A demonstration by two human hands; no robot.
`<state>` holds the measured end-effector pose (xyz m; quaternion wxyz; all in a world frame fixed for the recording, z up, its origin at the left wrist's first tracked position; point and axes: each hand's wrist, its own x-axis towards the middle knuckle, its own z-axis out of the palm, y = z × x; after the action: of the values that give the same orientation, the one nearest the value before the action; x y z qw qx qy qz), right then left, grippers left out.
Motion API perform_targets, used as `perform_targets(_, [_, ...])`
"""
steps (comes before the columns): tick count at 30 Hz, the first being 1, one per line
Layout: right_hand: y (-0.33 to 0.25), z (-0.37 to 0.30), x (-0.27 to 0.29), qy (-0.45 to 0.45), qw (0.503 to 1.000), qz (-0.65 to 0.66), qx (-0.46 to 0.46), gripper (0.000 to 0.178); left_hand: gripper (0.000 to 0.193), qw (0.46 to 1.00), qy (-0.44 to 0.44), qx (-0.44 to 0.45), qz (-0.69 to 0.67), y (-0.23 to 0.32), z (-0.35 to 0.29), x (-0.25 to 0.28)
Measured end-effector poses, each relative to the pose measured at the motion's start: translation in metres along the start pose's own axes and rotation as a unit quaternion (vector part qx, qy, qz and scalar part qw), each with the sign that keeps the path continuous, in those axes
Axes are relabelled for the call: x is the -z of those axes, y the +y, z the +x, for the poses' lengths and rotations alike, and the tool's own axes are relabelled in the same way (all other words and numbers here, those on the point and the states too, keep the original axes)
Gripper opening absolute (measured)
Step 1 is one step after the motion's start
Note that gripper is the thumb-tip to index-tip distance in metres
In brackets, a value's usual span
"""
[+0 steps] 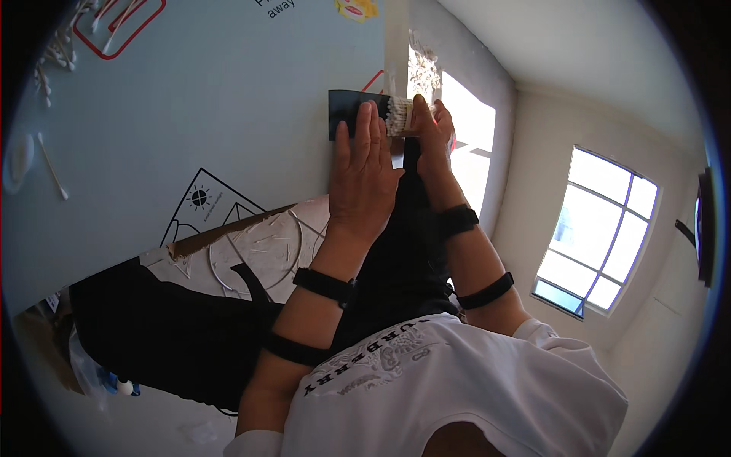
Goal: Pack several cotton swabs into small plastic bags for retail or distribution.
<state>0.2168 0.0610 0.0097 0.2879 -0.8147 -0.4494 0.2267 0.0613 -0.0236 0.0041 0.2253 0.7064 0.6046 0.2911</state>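
Observation:
My left hand [362,179] lies with its fingers stretched out over a flat black piece [341,103] at the right edge of the table. Its fingertips reach close to a tight bundle of cotton swabs [395,114], whose white tips face the black piece. My right hand [434,141] is closed round the other end of this bundle, thumb on top. The grip's far side is partly hidden. At the far left, loose cotton swabs [61,53] lie in a heap, and a single cotton swab [53,167] rests beside a small whitish round thing [19,162].
The light grey-blue tabletop [190,114] with printed drawings fills the upper left. Below its torn brown edge [228,230], fallen swabs lie on a pale surface by a metal wire ring [255,240]. More swabs [423,68] are piled beyond my right hand. A window [598,228] is at right.

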Motion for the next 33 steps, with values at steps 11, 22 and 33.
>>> perform_targets(11, [0.008, -0.007, -0.017, -0.023, 0.989, -0.098, 0.106, 0.069, 0.051, 0.998, -0.046, -0.030, 0.007, -0.003, 0.004, -0.003])
perform_targets(22, [0.002, -0.002, 0.002, -0.047, 0.973, 0.227, -0.020, 0.058, 0.053, 0.727, 0.180, 0.109, -0.653, 0.000, 0.030, -0.010])
perform_targets(33, [0.000, -0.009, 0.009, -0.196, 0.882, 0.392, -0.172, 0.027, 0.064, 0.523, 0.155, 0.131, -0.828, 0.011, 0.060, -0.032])
